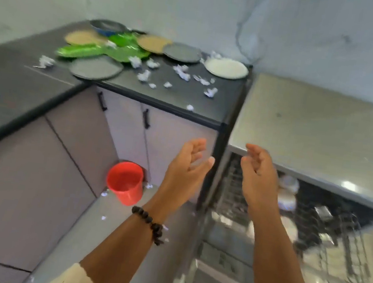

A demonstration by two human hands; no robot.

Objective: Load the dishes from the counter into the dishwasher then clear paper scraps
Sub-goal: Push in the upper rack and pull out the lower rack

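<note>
Several plates lie on the dark counter [162, 99]: a white plate [226, 68] at the right, grey plates [95, 69] [182, 52], tan plates [153, 43], green leaf-shaped dishes [111, 51] and a bowl [108, 26] at the back. White paper scraps [182, 72] are strewn among them. The dishwasher [314, 125] stands open at the right, its rack [325, 235] pulled out with a few dishes in it. My left hand [188, 165] and right hand [259, 173] hover empty, fingers relaxed, below the counter edge.
A red bucket [126, 182] stands on the floor in the cabinet corner, with a few paper scraps [103, 217] on the floor around it. Cabinet doors with black handles [146, 118] sit under the counter. The view is motion-blurred.
</note>
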